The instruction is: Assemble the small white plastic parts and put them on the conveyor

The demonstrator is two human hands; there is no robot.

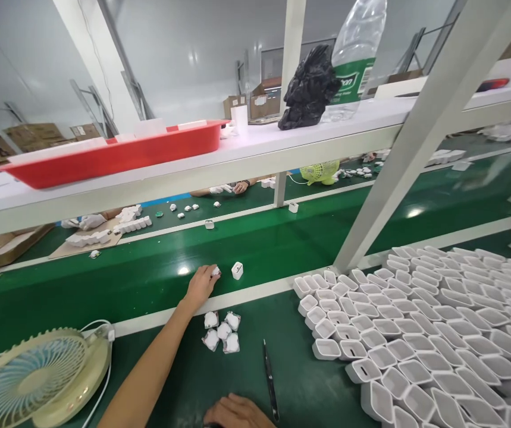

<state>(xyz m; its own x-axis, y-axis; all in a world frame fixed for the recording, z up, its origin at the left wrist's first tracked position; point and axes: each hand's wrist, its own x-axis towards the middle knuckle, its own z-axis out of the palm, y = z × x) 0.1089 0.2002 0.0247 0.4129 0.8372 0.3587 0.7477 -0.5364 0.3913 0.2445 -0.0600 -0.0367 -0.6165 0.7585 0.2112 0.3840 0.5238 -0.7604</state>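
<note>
My left hand [200, 286] reaches over the far white rail onto the green conveyor belt, its fingers closed on a small white part [216, 271]. Just right of it, a white plastic housing [237, 270] with a dark mark stands on the belt. On the near green table, several small white parts [224, 330] lie in a cluster below my left wrist. My right hand [238, 411] is at the bottom edge, partly cut off, with curled fingers and something dark at their tips. Black tweezers [270, 380] lie just beyond it.
Rows of open white housings [398, 327] cover the right side of the table. A yellowish fan [36, 380] with a white cable lies at left. Overhead, a shelf [255, 142] holds a red tray [121, 154], black bag and bottle. Co-workers' gloved hands [92, 222] show across the belt.
</note>
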